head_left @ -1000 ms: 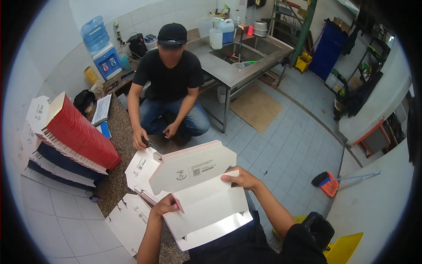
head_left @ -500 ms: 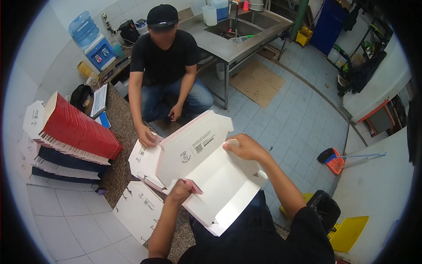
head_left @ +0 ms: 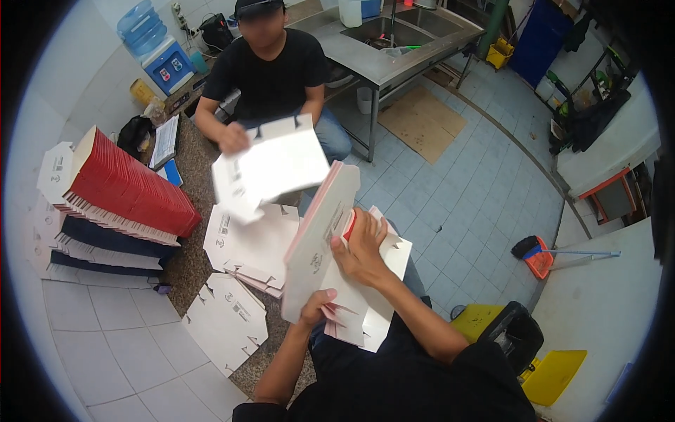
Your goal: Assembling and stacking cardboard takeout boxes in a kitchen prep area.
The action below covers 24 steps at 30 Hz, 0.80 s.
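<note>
A partly folded white cardboard box (head_left: 302, 264), with pinkish edges and small print on its tall panel, is held in front of me over my lap. My left hand (head_left: 318, 307) is closed on its near side, the thumb against a folded side flap. Higher up, my right hand (head_left: 362, 246) reaches inside, fingers bent over a side flap with a red outer face. Flat white box blanks (head_left: 264, 235) lie on the counter beyond my left hand, and more blanks (head_left: 228, 320) lie nearer. Across from me, a co-worker's hand (head_left: 233, 138) holds up another white blank (head_left: 288, 158), blurred by motion.
Red folded cartons (head_left: 133, 183) and dark blue ones (head_left: 105, 250) stand stacked on the granite counter (head_left: 184, 204) at left. Behind are a water dispenser (head_left: 165, 67) and a steel sink (head_left: 383, 35). A red dustpan (head_left: 540, 261) and yellow-black bin (head_left: 517, 341) stand right.
The box has turned more upright and its side flaps have folded inward. My right hand has moved from the far edge into the box. The co-worker has lifted a blank off the counter pile.
</note>
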Available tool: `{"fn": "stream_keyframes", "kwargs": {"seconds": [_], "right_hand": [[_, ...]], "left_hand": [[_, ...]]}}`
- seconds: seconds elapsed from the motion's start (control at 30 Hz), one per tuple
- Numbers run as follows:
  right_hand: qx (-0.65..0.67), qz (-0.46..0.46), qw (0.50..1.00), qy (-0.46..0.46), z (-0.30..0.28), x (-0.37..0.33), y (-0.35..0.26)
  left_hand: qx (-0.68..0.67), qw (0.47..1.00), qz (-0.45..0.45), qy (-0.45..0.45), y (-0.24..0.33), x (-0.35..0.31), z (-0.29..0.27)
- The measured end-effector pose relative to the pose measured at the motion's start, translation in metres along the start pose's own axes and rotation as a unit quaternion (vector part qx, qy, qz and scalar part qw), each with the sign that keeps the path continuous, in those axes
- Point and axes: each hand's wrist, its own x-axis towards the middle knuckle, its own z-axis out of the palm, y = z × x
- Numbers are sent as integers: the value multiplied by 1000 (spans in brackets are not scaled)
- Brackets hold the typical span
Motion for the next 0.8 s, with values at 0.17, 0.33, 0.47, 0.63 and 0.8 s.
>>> {"fn": "stream_keyframes", "kwargs": {"seconds": [0.17,0.33,0.47,0.63,0.8], "right_hand": [[35,35,994,-93,-4,3,9],[8,70,953,-296,-71,36,4],[161,130,896,-393,-134,71,42],[306,88,834,-450,-112,54,77],[349,79,822,-444,-114,29,60]], "left_hand": [[-22,999,-25,-6,-5,-2,-15],[-279,947,161,16,-10,12,-25],[-502,844,159,-105,-6,24,-24],[-505,851,124,-73,2,24,-31],[-479,869,98,-77,-2,9,-31]]}}
